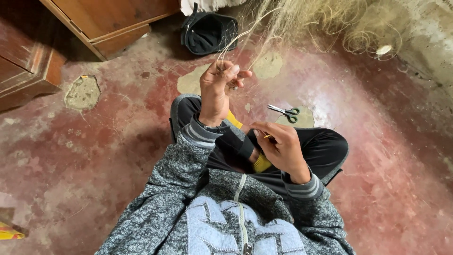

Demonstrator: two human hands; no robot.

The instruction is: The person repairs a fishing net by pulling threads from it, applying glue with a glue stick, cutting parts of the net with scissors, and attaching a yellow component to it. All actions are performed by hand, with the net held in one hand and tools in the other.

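The person sits cross-legged on a worn red cement floor (94, 156) and works a pale, fine monofilament fishing net (302, 19).

**Position of the net.** The bulk of the net hangs ahead of the person, at the top of the head view, against a rough grey wall (424, 42). From that mass a few strands run down and toward the body, ending at the raised left hand (218, 89). The long axis of the held strands therefore runs from the upper right down to that hand. The left hand is the nearer hand to the net and is in contact with it. The right hand (279, 148) sits lower, close to the lap, well apart from the net's bulk.

**State of the hands.** The left hand is closed narrowly, fingers pinching the strands at chest height. The right hand is curled around a small yellow netting needle (268, 137), of which only the tip shows between the fingers.

**Appearance of the net.** The mesh is thin, translucent, straw-coloured and loosely bunched. A small white disc (384, 49) lies in it near the wall.

**Surroundings.** Green-handled scissors (284, 112) lie on the floor beyond the knees. A black cap (208, 32) lies near a brown wooden cabinet (108, 21).
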